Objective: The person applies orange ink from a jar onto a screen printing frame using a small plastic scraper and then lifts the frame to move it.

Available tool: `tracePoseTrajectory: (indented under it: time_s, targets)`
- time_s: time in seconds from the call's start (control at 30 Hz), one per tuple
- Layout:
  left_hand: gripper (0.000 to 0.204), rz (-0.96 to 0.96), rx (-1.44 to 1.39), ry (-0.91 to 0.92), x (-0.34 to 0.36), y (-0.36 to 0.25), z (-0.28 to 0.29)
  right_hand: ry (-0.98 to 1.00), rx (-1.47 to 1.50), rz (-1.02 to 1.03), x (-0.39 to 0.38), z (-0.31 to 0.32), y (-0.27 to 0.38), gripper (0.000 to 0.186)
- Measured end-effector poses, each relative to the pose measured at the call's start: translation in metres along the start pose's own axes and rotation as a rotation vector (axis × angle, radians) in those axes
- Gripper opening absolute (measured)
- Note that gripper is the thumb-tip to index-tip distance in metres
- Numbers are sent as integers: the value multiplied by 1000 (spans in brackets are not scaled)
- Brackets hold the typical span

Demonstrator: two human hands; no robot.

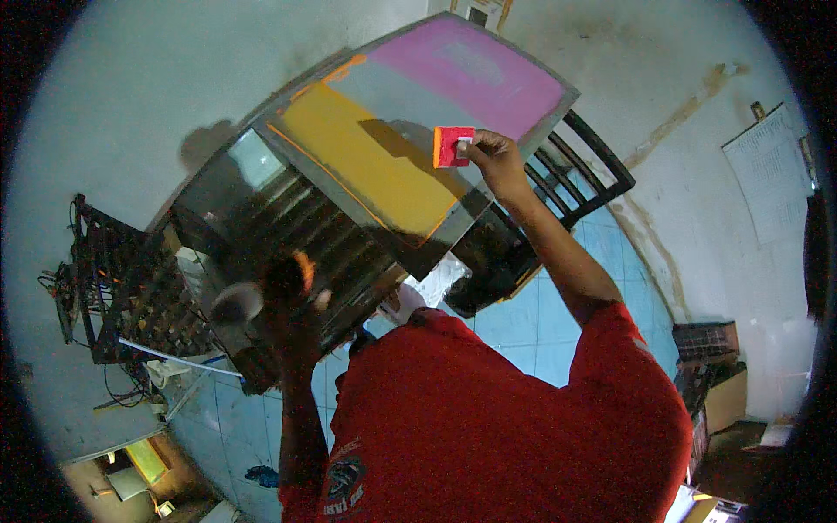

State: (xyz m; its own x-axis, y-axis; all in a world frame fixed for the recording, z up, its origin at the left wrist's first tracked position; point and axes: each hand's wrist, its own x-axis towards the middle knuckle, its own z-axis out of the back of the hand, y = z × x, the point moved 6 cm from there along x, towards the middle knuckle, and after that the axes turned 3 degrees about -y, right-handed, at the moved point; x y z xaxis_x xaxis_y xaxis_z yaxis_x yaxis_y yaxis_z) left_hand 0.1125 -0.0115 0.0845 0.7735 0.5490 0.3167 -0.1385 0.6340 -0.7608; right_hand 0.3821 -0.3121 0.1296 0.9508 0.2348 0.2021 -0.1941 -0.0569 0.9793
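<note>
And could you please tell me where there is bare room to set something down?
The yellow panel, edged partly by orange lines, looks bare apart from shadow. The pink panel, beyond the grey strip, does too. It is crowded around the left hand, near a blurred pale round thing; the right hand, holding a red square, takes space too.

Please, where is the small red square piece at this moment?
In the head view, the red square piece is above and right of centre, held by the right hand, seen between the yellow patch and pink patch.
</note>
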Motion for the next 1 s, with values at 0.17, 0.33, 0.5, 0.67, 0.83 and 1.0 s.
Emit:
tracePoseTrajectory:
  time_s: [0.17, 0.33, 0.5, 0.67, 0.83, 1.0]
  targets:
    - [57, -110, -331, 125, 58, -96, -60, -99, 161, 182, -2, -13, 38, 6]
    - [62, -238, -365, 114, 82, -138, -94, -185, -38, 472, -22, -30, 107, 4]
    - [57, -307, -378, 53, 88, -153, -100, -160, -377, 819, -43, -47, 137, 15]
    - [50, -288, -420, 7, 87, -168, -89, -98, -567, 947, -48, -53, 127, 26]
    - [53, -256, -413, 16, 90, -149, -89, -106, -816, 979, -25, -41, 99, 30]
    - [59, -170, -347, 17, 93, -131, -80, -72, -889, 902, 29, -30, 66, 25]
